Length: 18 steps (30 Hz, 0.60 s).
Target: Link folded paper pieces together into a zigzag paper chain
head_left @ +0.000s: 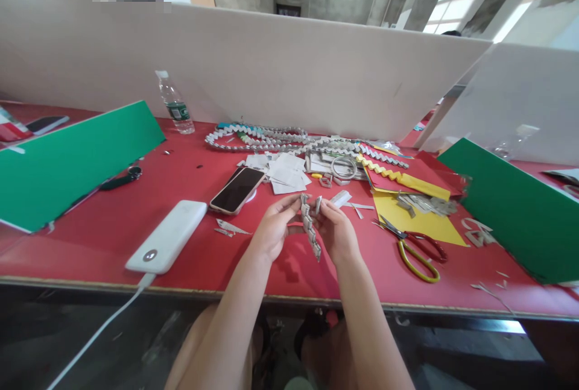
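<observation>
Above the red tabletop, near its front edge, my left hand (pixel 277 226) pinches the upper end of a short zigzag chain of folded paper (pixel 309 230). The chain is grey-white with printed marks and hangs down between my hands. My right hand (pixel 335 227) is closed on a small folded paper strip (pixel 319 203), held upright beside the chain's top with a narrow gap between them. Longer grey and white folded paper chains (pixel 257 137) lie coiled at the back. A yellow folded chain (pixel 384 170) lies to their right.
Scissors (pixel 409 245) lie right of my hands by yellow paper (pixel 429 221). A phone (pixel 237 190) and white power bank (pixel 167 236) with a cable are at left. White paper pieces (pixel 287 173) lie ahead. A bottle (pixel 175 103) and green dividers (pixel 85 161) stand farther off.
</observation>
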Each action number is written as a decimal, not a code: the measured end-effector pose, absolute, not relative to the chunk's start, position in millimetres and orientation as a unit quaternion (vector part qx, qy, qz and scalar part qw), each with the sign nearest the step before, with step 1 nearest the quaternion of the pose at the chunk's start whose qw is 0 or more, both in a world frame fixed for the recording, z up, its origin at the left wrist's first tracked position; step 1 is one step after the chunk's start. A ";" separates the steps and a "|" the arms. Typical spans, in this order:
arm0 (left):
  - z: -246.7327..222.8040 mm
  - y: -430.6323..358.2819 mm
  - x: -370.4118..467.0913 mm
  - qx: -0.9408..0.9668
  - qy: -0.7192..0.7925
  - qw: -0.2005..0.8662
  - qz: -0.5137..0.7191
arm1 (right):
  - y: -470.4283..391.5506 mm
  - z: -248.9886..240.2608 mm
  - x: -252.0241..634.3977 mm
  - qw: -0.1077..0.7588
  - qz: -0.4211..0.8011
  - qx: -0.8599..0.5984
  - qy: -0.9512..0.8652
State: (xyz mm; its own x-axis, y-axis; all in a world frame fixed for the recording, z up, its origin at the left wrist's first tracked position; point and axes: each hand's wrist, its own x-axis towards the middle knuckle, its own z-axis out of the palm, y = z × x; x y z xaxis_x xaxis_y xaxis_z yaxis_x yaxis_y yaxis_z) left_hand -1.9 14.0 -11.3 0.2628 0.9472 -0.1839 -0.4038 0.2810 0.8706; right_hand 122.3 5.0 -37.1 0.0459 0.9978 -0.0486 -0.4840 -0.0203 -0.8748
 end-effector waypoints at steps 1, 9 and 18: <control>-11.3 14.0 -1.9 0.364 0.375 0.706 0.477 | 5.0 -37.0 122.5 0.614 0.609 -0.380 -0.329; -14.0 14.5 -1.8 0.368 0.381 0.700 0.480 | 4.4 -36.6 121.4 0.613 0.588 -0.398 -0.347; -16.8 14.7 -0.8 0.358 0.369 0.704 0.491 | -2.8 -29.9 112.0 0.631 0.389 -0.472 -0.476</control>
